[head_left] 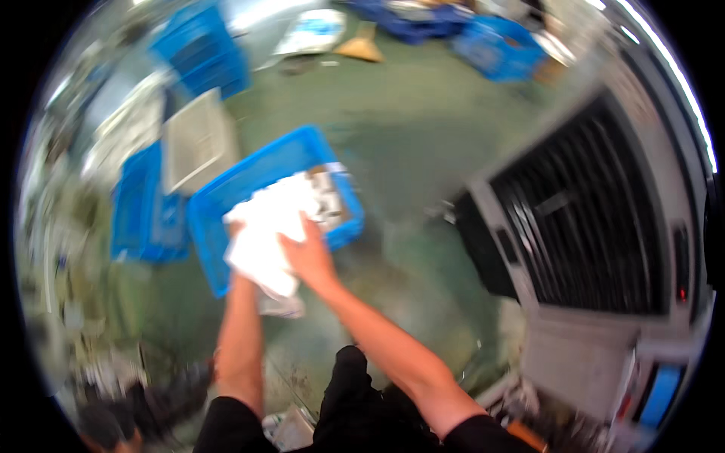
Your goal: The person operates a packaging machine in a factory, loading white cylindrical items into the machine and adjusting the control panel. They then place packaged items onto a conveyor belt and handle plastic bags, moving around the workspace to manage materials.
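white bundle (272, 219) spans left hand (236, 229) and right hand (308, 255) over crate (260, 170).

1. Left sleeve (230, 428): black, short, ending near the elbow
2. Right sleeve (483, 436): black, short, same type
3. Legwear (370, 417): black, details blurred
4. Left hand (236, 228), right hand (308, 255): bare
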{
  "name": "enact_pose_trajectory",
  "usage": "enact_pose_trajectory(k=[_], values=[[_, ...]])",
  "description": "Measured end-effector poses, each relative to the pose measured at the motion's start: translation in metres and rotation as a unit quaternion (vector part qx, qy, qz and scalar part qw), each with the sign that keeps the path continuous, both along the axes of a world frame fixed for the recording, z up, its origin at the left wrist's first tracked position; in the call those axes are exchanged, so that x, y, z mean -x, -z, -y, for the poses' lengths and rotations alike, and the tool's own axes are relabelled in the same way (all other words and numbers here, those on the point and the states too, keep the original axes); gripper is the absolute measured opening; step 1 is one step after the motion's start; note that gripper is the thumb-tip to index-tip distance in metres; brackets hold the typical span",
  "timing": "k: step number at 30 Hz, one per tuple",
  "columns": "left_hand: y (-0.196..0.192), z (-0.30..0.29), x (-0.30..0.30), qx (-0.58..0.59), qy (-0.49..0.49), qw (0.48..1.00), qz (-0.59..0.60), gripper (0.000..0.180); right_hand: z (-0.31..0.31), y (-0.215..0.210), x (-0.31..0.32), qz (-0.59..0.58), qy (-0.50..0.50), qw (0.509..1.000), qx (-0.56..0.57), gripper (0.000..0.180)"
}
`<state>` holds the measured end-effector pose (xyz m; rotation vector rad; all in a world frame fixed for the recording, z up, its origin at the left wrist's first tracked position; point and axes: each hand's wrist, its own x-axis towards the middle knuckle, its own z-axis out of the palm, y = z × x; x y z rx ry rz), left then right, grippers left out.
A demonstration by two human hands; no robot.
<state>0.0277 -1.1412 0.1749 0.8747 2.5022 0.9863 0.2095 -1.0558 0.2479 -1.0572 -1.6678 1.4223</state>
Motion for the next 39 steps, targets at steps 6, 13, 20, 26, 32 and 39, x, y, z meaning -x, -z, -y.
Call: enact_pose_trajectory(k=[6, 13, 20, 26, 32, 39], values=[[0.060, -0.054, 0.017, -0.153, -0.064, 0.843, 0.511, 0.033, 0.041, 0.035, -0.157, 0.210, -0.114, 0.971, -0.027, 0.036], [0.049, -0.072, -0.206, 0.159, 0.180, 0.792, 0.561, 0.029, 0.282, 0.071, -0.567, 0.499, 0.377, 0.673, 0.395, 0.028], [0.038, -0.039, -0.349, 0.314, 0.378, 0.704, 0.513, 0.029, 0.613, 0.087, -0.680, 0.267, 0.807, 0.390, 0.354, 0.029], [0.048, -0.100, -0.420, 0.210, 0.325, 0.802, 0.455, 0.035, 0.768, 0.075, -0.743, 0.173, 0.857, 0.339, 0.348, 0.026], [0.134, 0.060, -0.418, 0.311, 0.268, 0.815, 0.409, 0.035, 0.852, -0.011, -0.984, 0.540, 0.827, 0.121, 0.097, 0.030], [0.149, 0.231, -0.425, 0.324, 0.305, 0.551, 0.706, 0.048, 0.951, 0.013, -1.165, 0.545, 0.682, 0.390, 0.292, 0.064]])
